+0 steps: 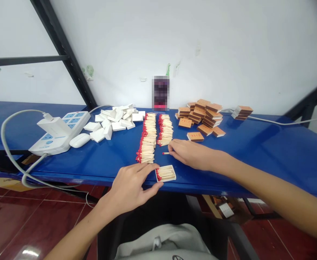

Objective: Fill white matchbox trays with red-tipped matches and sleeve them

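A small white matchbox tray (174, 177), partly filled with red-headed matches (166, 173), lies near the front edge of the blue table. My left hand (133, 186) grips the tray's left end between thumb and forefinger. Just above and right of it, my right hand (185, 153) pinches a single match (165, 153), whose red head points left. Behind the hands, two long rows of loose matches run away from me: a longer left row (147, 139) and a shorter right row (165, 130).
White empty-looking trays (117, 119) are heaped at the back left, beside a white earbud case (79, 140) and a power strip (63, 133). Orange-brown matchbox sleeves (201, 113) pile up back right, with a small stack (242, 112) farther right. A blurred-out screen (161, 92) leans on the wall.
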Available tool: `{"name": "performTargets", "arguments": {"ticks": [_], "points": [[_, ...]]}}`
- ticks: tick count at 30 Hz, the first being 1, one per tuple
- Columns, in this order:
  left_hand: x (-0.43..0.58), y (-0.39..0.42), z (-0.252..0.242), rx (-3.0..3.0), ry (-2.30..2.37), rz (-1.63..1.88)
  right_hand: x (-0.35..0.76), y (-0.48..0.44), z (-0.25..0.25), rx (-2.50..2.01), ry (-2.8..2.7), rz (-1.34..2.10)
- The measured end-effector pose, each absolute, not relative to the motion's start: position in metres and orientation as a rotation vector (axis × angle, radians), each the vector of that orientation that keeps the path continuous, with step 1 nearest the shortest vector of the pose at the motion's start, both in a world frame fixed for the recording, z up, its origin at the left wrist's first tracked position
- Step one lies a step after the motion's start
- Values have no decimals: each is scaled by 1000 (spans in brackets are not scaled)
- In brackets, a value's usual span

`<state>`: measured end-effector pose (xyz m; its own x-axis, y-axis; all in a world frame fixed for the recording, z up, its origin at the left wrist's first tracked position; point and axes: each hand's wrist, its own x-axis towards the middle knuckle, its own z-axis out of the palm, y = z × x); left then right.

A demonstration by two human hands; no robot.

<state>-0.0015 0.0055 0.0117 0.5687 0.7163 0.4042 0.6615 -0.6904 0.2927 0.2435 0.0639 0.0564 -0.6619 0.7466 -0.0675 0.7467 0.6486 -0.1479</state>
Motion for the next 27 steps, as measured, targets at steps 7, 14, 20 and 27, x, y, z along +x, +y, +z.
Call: {"name": "performTargets", "arguments": {"ticks": [7, 14, 20, 27], "points": [[-1, 4, 12, 2686, 1202, 763, 247, 48, 69, 1211, 2862, -242], [-1, 6, 12, 2693, 1187, 741, 236, 19, 74, 1071, 2922, -501], [-1, 5, 12, 2690, 1198, 733, 232, 21, 80, 1090, 2919, -626], [-2, 4, 12, 2683, 1191, 775, 239, 68, 73, 1474, 2898, -260]]}}
